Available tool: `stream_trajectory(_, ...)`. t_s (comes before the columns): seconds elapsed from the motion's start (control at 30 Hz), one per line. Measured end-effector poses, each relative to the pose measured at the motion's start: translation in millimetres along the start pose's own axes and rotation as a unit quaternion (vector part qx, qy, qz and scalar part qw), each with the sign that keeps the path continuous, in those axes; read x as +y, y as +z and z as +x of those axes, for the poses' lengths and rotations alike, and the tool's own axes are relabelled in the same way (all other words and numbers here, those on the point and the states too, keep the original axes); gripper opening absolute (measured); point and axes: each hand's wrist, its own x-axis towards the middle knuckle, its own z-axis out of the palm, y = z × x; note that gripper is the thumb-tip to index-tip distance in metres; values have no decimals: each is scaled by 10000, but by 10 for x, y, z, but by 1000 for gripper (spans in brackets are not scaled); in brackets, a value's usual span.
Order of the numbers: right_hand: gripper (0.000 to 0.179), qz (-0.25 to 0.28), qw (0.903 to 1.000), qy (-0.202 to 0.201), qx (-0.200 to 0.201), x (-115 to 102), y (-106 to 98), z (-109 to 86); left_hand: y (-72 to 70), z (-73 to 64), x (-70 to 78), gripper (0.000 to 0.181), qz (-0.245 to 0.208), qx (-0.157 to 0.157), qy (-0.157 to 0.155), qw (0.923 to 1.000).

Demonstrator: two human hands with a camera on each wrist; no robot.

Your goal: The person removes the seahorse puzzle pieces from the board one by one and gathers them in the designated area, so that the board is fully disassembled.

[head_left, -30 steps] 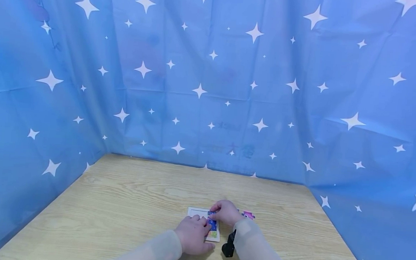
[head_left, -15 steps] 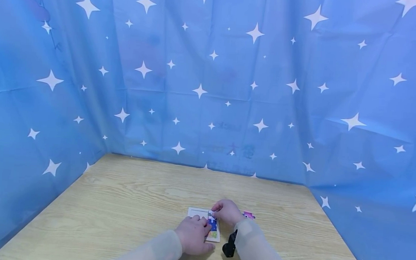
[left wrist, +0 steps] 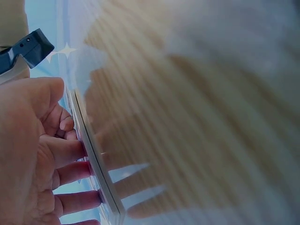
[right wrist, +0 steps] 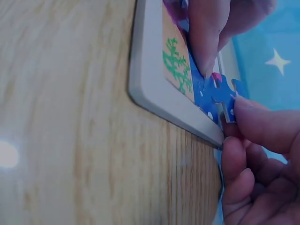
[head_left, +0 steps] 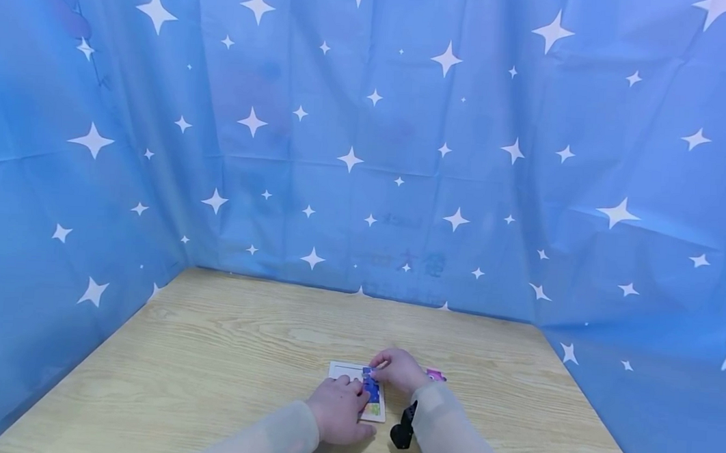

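Note:
A small jigsaw puzzle in a white frame (right wrist: 152,91) lies on the table. Its picture shows blue sea and a sandy corner with green seaweed (right wrist: 177,65). My left hand (head_left: 337,410) rests on it, fingertips pressing the surface, as the left wrist view shows from the side. At the far right part of the frame, my right hand (head_left: 400,372) pinches a blue jigsaw piece (right wrist: 230,91) between thumb and fingers. That piece sits slightly tilted over the blue section, with a gap beside its tab. The left part of the puzzle is partly hidden under my left hand.
A pink jigsaw piece (head_left: 436,375) lies on the wooden table (head_left: 240,343) just right of my right hand. A black wrist camera (head_left: 403,430) hangs under the right sleeve. Blue star-patterned curtain (head_left: 367,151) surrounds the table's back and sides.
Half a second ago the held piece was out of the blue patch, showing the pale base; now blue covers that spot again. The right hand has barely shifted; the left hand stays put.

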Motion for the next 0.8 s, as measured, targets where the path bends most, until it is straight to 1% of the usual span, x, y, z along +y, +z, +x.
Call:
stream_trajectory(0.2, 9, 429, 9991, -46, 54, 50, -44, -19, 8, 8, -14, 69, -24, -10, 27, 10000)
stream_trajectory(0.3, 12, 784, 9969, -23, 101, 55, -111, -46, 17, 5, -12, 68, 23, 69, 71, 9999)
stream_trajectory(0.43, 14, 1176, 9927, 129, 232, 99, -241, -75, 29, 2, -5, 67, 76, 177, 93, 9998)
stream_trajectory(0.53, 14, 1243, 9909, 274, 430, 169, -354, -97, 30, 0, 3, 67, 106, 211, 70, 9997)
stream_trajectory(0.63, 13, 1236, 9898, 420, 562, 246, -483, -132, 19, -3, 12, 67, 121, 181, 41, 9998)
stream_trajectory(0.7, 14, 1230, 9895, 481, 583, 296, -578, -165, 10, -6, 16, 67, 124, 159, 19, 9998)
stream_trajectory(0.8, 16, 1299, 9890, 446, 540, 379, -725, -212, -7, -12, 19, 67, 112, 107, -8, 9999)
